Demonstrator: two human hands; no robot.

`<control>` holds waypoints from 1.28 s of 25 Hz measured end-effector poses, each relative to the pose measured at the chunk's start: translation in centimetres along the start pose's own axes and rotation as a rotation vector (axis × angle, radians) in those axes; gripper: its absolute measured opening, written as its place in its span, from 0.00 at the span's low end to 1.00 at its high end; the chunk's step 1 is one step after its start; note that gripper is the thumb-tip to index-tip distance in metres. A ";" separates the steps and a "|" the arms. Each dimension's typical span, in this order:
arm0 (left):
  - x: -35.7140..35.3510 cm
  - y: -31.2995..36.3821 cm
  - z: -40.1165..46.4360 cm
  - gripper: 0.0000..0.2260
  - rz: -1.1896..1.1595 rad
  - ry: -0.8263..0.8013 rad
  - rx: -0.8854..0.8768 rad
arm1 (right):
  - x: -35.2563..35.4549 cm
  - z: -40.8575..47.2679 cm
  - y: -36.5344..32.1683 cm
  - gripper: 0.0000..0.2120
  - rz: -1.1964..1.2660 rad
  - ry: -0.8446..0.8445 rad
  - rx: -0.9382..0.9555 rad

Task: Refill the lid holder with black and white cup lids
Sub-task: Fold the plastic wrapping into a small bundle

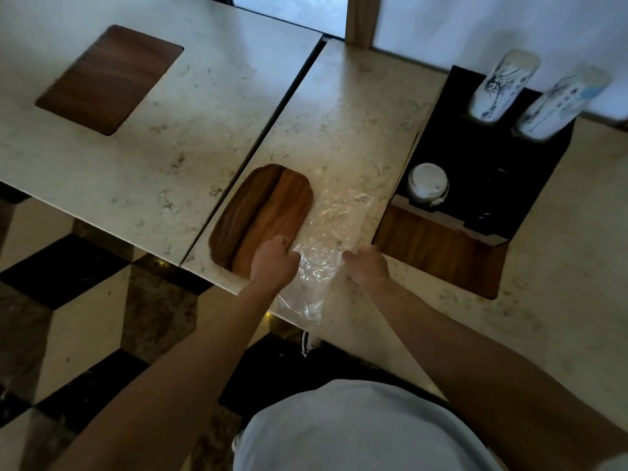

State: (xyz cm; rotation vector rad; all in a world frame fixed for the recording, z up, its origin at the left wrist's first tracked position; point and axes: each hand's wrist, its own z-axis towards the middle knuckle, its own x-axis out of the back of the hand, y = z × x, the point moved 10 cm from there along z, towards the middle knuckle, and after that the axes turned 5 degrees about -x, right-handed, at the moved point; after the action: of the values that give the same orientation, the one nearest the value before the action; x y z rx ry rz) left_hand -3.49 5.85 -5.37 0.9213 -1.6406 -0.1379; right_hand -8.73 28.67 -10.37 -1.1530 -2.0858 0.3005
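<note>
A black lid holder (489, 158) stands on the marble counter at the right. A stack of white lids (427, 183) fills its near left slot. Black lids (491, 202) sit dimly in the slot beside it. An empty clear plastic sleeve (326, 239) lies flat on the counter, its end hanging over the front edge. My left hand (273, 263) pinches the sleeve's left edge with curled fingers. My right hand (367, 266) grips its right edge, fingers curled.
Two stacks of printed paper cups (503, 86) (564, 102) stand in the holder's far slots. Wooden panels (261, 215) (438, 249) are set into this counter, another panel (108, 78) into the left counter. A dark gap (272, 130) divides the counters. Checkered floor lies below.
</note>
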 end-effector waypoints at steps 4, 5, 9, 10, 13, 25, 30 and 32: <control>-0.9 -0.2 0.6 0.08 0.030 -0.050 0.019 | -1.7 0.0 0.8 0.14 0.102 -0.109 -0.052; -1.4 -0.1 0.6 0.10 0.030 -0.076 0.018 | -1.9 0.0 1.1 0.14 0.124 -0.126 -0.068; -3.4 -0.1 0.0 0.16 -0.005 -0.124 0.018 | -2.5 -0.3 1.5 0.07 0.111 -0.208 -0.067; -3.7 -0.4 -0.2 0.20 -0.031 -0.128 0.048 | -2.4 -0.4 1.6 0.06 0.114 -0.202 -0.056; -4.5 -1.4 -0.4 0.23 -0.146 -0.138 0.178 | -1.3 -0.4 1.8 0.05 0.158 -0.165 -0.020; -8.9 4.6 0.1 0.05 -0.804 -0.304 0.333 | 6.6 -2.1 2.7 0.06 0.517 -0.191 0.048; -10.5 9.8 0.4 0.04 -0.786 -0.434 0.184 | 11.1 -2.6 4.8 0.03 0.639 -0.118 0.055; -11.2 12.1 0.2 0.04 -0.741 -0.493 0.105 | 13.0 -2.6 5.8 0.03 0.676 -0.080 0.074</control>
State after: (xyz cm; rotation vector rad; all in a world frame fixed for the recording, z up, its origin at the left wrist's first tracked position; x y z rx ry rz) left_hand -9.55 21.02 -7.50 1.6405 -1.6710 -0.8469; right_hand -7.57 42.17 -5.24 -1.7968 -1.6694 0.7390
